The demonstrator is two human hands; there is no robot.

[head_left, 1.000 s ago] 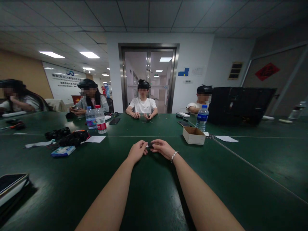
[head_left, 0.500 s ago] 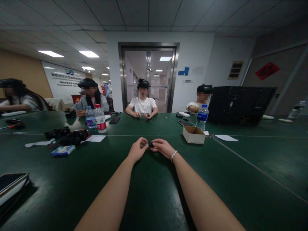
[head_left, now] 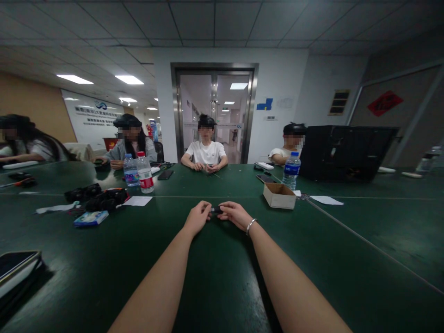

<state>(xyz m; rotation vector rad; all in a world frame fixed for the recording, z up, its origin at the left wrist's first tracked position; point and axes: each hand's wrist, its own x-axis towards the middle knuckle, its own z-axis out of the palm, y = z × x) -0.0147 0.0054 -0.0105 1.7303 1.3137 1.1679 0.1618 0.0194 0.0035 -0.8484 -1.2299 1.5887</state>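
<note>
Between my two hands, just above the green table [head_left: 222, 273], is a small dark stick-like object [head_left: 215, 210] with a paler, silvery part toward its left end. My left hand [head_left: 198, 217] pinches that left end between thumb and fingertips. From the other side, my right hand [head_left: 236, 215], with a silver bracelet at the wrist, is closed on the dark end. Fingers cover both ends, and the object is too small to name its kind.
An open cardboard box [head_left: 279, 196] and a water bottle [head_left: 292, 171] stand ahead on the right. Two bottles [head_left: 144, 173], black gear [head_left: 104, 199] and a blue packet [head_left: 90, 218] are ahead left. A phone [head_left: 17, 268] lies near left. Several people sit across the table.
My hands stay in nearly the same place on the object, with small finger shifts. Slightly more of its middle shows between my fingertips now.
</note>
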